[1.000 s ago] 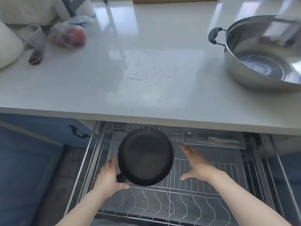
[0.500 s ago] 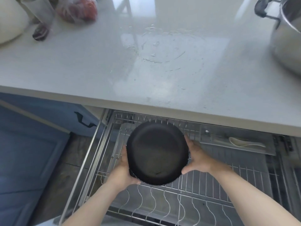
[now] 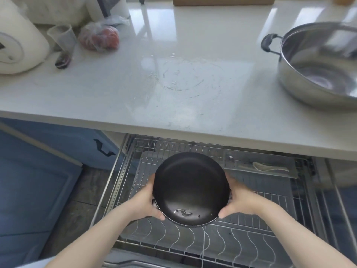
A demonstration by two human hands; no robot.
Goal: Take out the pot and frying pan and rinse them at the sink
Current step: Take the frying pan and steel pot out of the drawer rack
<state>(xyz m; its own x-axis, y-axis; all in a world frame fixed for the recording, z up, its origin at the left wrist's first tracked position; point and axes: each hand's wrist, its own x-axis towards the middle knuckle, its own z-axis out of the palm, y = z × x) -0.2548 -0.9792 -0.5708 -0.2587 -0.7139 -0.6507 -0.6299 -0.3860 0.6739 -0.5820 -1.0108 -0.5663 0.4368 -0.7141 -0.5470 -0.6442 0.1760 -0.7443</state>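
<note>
A black frying pan [image 3: 190, 188] hangs over the open wire rack drawer [image 3: 251, 238], held between both hands. My left hand [image 3: 144, 202] grips its left rim and my right hand [image 3: 241, 200] grips its right rim. A few water drops lie inside the pan near its front edge. Its handle is hidden. The steel pot [image 3: 316, 64] with a black side handle stands on the white counter [image 3: 135, 89] at the far right, partly cut off by the frame. No sink shows in view.
On the counter's back left lie a white paper roll [image 3: 17, 47], a clear plastic cup [image 3: 61, 38] and a bagged red item [image 3: 101, 36]. Water smears mark the counter's middle. A white spoon [image 3: 268, 167] sits in the drawer's tray. Blue cabinet doors [image 3: 34, 190] stand to the left.
My right hand closed in from beside the pan onto its right rim. Both hands now hold the pan, slightly higher above the rack. The camera view shifted.
</note>
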